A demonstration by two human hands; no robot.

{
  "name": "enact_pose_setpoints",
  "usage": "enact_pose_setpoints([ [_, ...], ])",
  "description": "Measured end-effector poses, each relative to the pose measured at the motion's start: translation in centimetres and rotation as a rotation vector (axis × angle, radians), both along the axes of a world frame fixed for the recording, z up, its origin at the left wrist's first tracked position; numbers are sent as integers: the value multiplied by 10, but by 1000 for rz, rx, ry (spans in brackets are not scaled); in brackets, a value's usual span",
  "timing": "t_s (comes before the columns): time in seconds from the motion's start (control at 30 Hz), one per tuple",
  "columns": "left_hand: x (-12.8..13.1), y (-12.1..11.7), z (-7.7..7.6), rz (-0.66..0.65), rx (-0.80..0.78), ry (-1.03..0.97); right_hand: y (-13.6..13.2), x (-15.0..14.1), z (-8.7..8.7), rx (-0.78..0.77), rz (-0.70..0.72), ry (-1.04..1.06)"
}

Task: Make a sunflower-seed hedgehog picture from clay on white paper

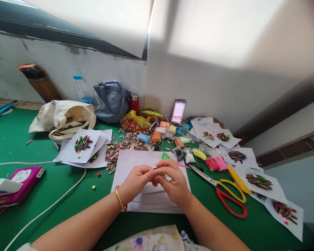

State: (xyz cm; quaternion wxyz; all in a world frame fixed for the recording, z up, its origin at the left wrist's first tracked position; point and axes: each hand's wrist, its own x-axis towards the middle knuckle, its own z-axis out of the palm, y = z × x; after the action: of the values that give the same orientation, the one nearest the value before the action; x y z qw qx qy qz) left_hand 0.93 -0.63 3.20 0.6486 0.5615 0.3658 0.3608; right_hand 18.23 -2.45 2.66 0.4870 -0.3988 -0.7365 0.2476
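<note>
My left hand [137,182] and my right hand [174,181] meet over a stack of white paper [128,162], fingertips pinched together. Between them shows part of a small piece set with striped sunflower seeds [161,175]; fingers hide most of it. A gold bangle [120,198] circles my left wrist. Just beyond my right hand are a green clay lump [165,156] and a thin pink strip [183,165]. Loose sunflower seeds [125,143] are heaped behind the paper, with small coloured balls among them.
Scissors [222,186] lie at right, near a yellow tool [238,179] and packs of coloured clay [199,153]. Papers bearing seed hedgehogs [82,144] lie at left, more [259,181] at right. A white cable [54,200] crosses the left side from a purple power strip [21,184].
</note>
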Motion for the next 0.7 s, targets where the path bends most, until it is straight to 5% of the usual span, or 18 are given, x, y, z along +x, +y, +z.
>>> enact_pose_setpoints([
  [0.4, 0, 3, -2, 79, -17, -67, -1, -2, 0, 137, 55, -291],
  [0.7, 0, 1, -3, -2, -24, -68, 1, 0, 0, 158, -6, -96],
])
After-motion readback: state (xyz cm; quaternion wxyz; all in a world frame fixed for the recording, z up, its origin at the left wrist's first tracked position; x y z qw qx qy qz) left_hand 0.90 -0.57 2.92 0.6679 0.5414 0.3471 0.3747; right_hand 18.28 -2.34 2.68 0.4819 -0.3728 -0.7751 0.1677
